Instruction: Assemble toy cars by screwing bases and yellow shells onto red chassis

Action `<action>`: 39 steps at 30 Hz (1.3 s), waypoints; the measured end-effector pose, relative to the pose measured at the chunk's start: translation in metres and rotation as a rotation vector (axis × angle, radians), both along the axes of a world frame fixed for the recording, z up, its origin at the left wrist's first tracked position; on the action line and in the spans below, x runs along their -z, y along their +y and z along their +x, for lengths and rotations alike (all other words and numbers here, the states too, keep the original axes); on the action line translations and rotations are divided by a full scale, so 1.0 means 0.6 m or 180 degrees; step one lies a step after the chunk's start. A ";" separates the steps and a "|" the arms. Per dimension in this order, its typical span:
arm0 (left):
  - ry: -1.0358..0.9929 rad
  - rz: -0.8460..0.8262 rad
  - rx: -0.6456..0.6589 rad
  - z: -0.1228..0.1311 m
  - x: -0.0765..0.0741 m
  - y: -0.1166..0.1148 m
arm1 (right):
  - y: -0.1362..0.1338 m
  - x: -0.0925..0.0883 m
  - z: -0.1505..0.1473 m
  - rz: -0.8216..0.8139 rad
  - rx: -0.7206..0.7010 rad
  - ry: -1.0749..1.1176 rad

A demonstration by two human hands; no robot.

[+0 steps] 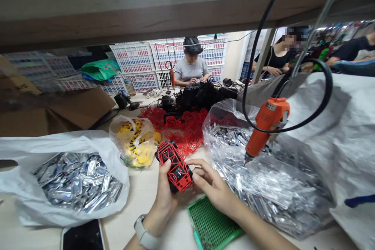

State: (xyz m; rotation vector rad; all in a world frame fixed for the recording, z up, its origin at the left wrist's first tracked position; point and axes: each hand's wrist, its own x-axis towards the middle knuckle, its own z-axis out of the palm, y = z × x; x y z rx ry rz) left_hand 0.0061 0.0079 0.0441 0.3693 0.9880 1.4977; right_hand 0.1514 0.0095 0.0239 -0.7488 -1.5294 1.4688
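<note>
A small toy car chassis with a red lattice frame and black wheels (175, 167) is held tilted over the table. My left hand (164, 187) grips its lower left side, the thumb on the frame. My right hand (211, 183) is at the car's right end, its thumb and fingers curled near a wheel; whether a small part lies between them is hidden. Below my right hand is a green perforated tray (212, 224). An orange electric screwdriver (267, 125) hangs to the right, above clear bags of silvery parts (263, 179).
A white bag of silvery packets (79, 181) and a phone (83, 236) are on the left. Beyond the hands are a bag of yellow parts (136, 142), red lattice frames (187, 134) and black parts (202, 95). People sit across the table and at the right. A beam crosses overhead.
</note>
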 end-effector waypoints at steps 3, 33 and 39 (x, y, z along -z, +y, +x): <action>-0.0020 0.0033 -0.0159 0.000 -0.001 0.001 | 0.000 0.000 0.000 0.0068 0.0035 -0.0093; 0.0267 0.0548 -0.0041 -0.005 -0.006 0.010 | 0.014 0.015 -0.002 -0.0027 0.0118 0.0235; 0.0905 0.1116 0.0662 -0.010 0.009 0.001 | 0.022 0.007 0.010 0.0211 0.0879 0.0081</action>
